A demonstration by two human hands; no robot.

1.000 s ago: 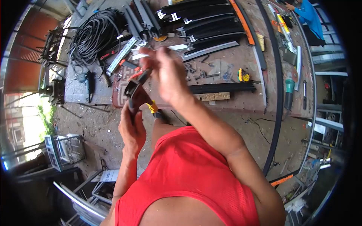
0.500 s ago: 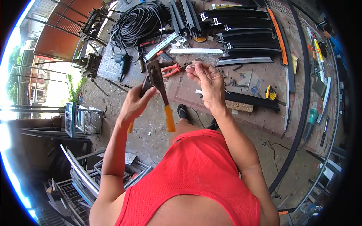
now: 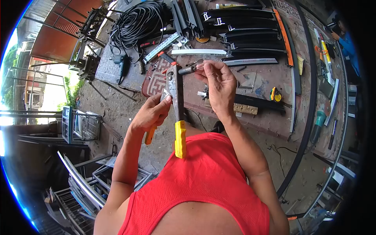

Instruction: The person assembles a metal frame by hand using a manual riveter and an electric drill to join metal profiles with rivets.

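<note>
My left hand point(image 3: 152, 112) is wrapped around one arm of a hand riveter point(image 3: 178, 94), a worn grey metal tool with yellow grips. Its handles are spread apart, and its nose points right toward my other hand. Between the thumb and fingers of my right hand point(image 3: 220, 86) is a thin, shiny pin that looks like a pop rivet point(image 3: 200, 66). The pin lies in line with the riveter's nose, its end right at the tip. Behind the tool's head, a red-handled tool point(image 3: 167, 58) lies on the table.
Black-wrapped metal profiles point(image 3: 254, 37) and a coil of black cable point(image 3: 139, 25) lie at the back of the worktable. A drill point(image 3: 120, 64), a yellow tape measure point(image 3: 275, 94) and an angle grinder point(image 3: 319, 121) rest on it too. A person in blue point(image 3: 349, 49) is at far right.
The riveter has turned so its nose faces my right hand and has come closer to it. The pin in my right hand is now at the nose.
</note>
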